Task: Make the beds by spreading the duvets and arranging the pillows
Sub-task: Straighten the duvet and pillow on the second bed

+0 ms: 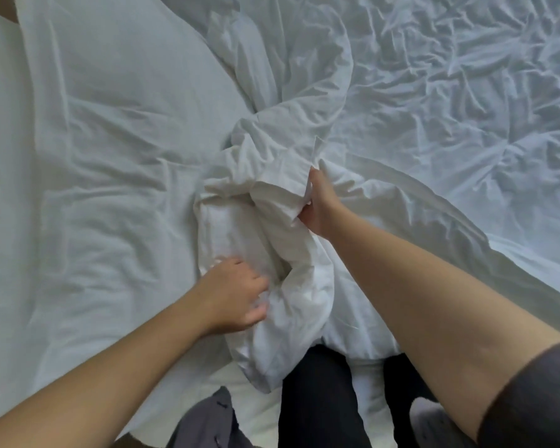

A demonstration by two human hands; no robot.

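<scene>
1. The duvet [272, 221] is white and lies bunched in a thick, twisted roll down the middle of the bed. It runs from the far middle to the near edge, where its end hangs in front of the person's legs.
2. The right hand [317, 205] is on the far part of the roll. Its fingers [314, 181] are curled into a fold of the duvet and hold the cloth; their tips are hidden in the fabric.
3. The left hand [236, 295] is nearer, on the left side of the roll. Its fingers [256, 310] are bent and dig into the duvet, holding a handful of it.
4. The two hands are apart, with the thickest hump of the roll between them.
5. To the left lies a broad, smoother white mass [110, 108] reaching the far left corner. Whether it is a pillow or more bedding cannot be told.
6. To the far right the white bedding [466, 92] is flat and heavily creased.
7. A long folded edge of the duvet [450, 215] runs from the right hand toward the near right.
8. At the near edge are the person's dark trousers [320, 399], a grey sleeve [530, 399] on the right arm and a light-coloured foot covering [430, 415].
</scene>
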